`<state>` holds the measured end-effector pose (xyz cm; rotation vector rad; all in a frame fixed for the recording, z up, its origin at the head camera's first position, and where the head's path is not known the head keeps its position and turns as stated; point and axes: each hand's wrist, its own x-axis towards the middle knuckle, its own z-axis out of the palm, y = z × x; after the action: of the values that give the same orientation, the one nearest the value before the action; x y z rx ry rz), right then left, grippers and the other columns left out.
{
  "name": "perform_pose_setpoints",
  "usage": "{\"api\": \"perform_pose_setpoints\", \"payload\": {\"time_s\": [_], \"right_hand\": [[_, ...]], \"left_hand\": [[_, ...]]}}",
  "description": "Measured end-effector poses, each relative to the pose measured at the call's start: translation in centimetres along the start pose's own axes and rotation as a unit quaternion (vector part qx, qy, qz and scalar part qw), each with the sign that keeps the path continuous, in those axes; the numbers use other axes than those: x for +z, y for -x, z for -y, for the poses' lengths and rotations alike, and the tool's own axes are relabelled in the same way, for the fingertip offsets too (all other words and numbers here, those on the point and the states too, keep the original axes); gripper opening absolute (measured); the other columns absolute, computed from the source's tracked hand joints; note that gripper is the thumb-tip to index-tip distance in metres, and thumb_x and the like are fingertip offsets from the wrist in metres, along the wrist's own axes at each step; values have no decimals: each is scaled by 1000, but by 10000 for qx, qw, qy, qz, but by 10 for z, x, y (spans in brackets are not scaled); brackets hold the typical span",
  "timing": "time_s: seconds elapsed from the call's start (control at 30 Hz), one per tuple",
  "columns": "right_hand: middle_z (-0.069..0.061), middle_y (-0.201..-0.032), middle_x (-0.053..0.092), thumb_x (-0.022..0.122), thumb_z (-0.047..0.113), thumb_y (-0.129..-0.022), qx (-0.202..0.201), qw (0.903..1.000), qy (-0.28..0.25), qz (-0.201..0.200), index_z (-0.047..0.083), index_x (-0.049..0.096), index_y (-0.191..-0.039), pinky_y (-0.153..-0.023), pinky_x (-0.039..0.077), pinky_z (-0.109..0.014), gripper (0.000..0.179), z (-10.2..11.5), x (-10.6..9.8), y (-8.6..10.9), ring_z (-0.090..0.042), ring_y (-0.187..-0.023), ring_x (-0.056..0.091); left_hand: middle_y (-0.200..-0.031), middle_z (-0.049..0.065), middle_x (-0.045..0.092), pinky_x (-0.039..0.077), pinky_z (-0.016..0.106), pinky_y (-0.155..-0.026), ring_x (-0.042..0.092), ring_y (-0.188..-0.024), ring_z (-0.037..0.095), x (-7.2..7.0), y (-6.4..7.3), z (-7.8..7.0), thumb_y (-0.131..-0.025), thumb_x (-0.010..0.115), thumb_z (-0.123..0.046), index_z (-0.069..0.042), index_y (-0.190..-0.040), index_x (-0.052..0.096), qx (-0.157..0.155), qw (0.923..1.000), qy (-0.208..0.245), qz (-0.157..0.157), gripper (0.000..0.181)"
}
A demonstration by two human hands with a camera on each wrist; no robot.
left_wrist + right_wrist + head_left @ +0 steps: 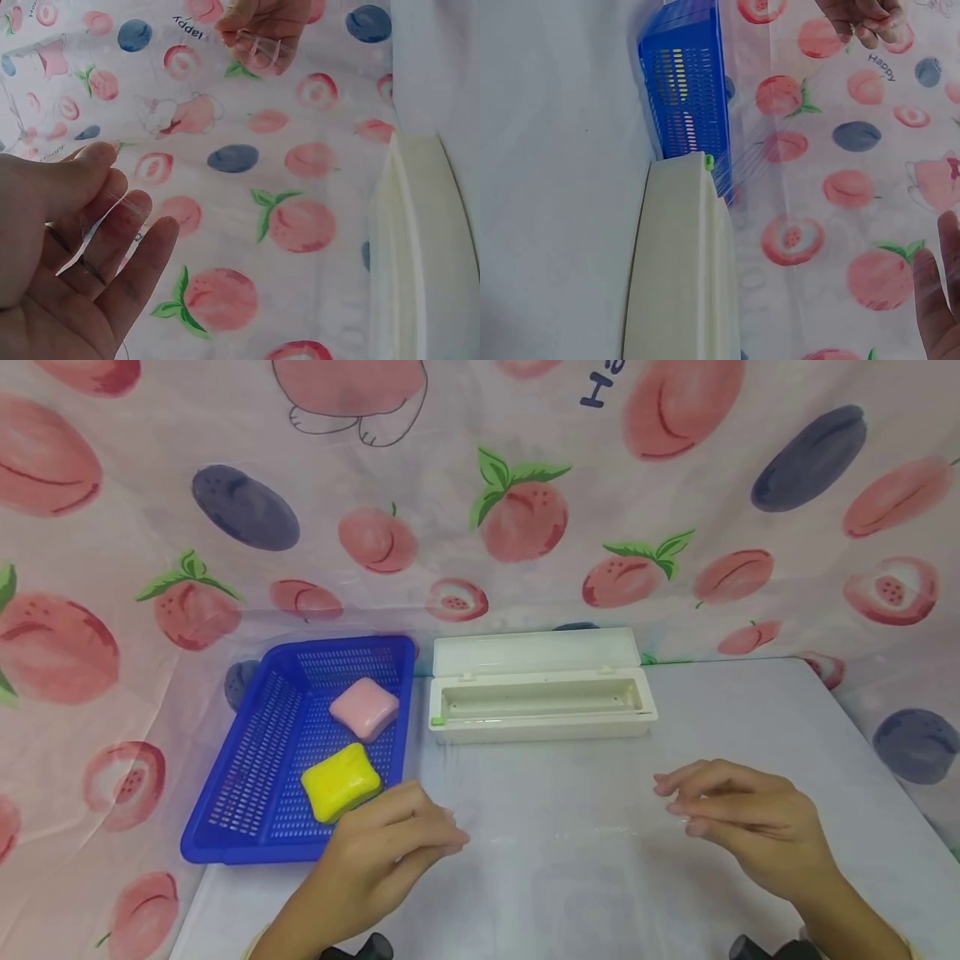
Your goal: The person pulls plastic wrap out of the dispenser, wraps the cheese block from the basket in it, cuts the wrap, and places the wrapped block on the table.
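Note:
Clear cling film (558, 837) stretches between the two hands, its edge only faintly visible. My left hand (390, 852) pinches one end between thumb and fingers, and the left wrist view shows the crinkled film (105, 225) across those fingers. Over to the right, my right hand (757, 831) pinches the opposite end; its fingers (931, 296) appear only partly in the right wrist view. Beyond the film stands a long white cling film dispenser (543, 729) with its lid (536, 652) raised and a green slider (438, 722) at its left front corner.
A blue plastic basket (247, 752) stands at the left, close to the left hand. It holds a pink soap-like block (365, 708) and a yellow one (341, 782). A fruit-printed cloth (420, 468) hangs behind the white table (720, 718).

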<state>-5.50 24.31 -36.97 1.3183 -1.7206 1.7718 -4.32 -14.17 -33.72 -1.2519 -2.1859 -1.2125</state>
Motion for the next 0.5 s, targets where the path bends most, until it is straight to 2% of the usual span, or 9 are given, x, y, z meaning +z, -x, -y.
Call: {"api": "perform_pose_setpoints", "payload": {"time_s": [0.17, 0.27, 0.37, 0.5], "right_hand": [[-18, -108, 71, 68, -10, -90, -10, 9996, -283, 37, -17, 71, -106, -99, 54, -22, 18, 7, 2, -3, -23, -122, 67], [-19, -106, 70, 68, -10, -90, -185, 9985, -502, 119, -16, 71, -108, -99, 55, -24, 19, 10, 3, -4, -26, -121, 66], [-18, -104, 70, 67, -9, -91, -443, 9968, -604, 281, -16, 71, -105, -98, 55, -25, 16, 12, 6, -6, -28, -117, 67], [-16, -99, 68, 67, -9, -91, -559, 9945, -649, 604, -14, 71, -104, -98, 54, -25, 15, 17, 8, -6, -27, -111, 65]], "left_hand": [[-91, -7, 64, 55, 14, -81, 64, -91, 7, -1, 2, -10, -100, 65, -16, -15, -104, 76, 43, 9997, 239, 18, 12], [-91, -6, 64, 54, 13, -80, 62, -89, 6, -2, 3, -16, -100, 65, -13, -13, -104, 75, 151, 9990, 408, 100, 11], [-92, -3, 64, 53, 13, -79, 61, -88, 7, -3, 4, -21, -100, 64, -10, -10, -104, 74, 384, 9978, 521, 162, 11], [-92, -3, 64, 52, 15, -82, 60, -90, 7, -6, 8, -25, -100, 63, -7, -10, -108, 73, 512, 9955, 671, 430, 13]]}}
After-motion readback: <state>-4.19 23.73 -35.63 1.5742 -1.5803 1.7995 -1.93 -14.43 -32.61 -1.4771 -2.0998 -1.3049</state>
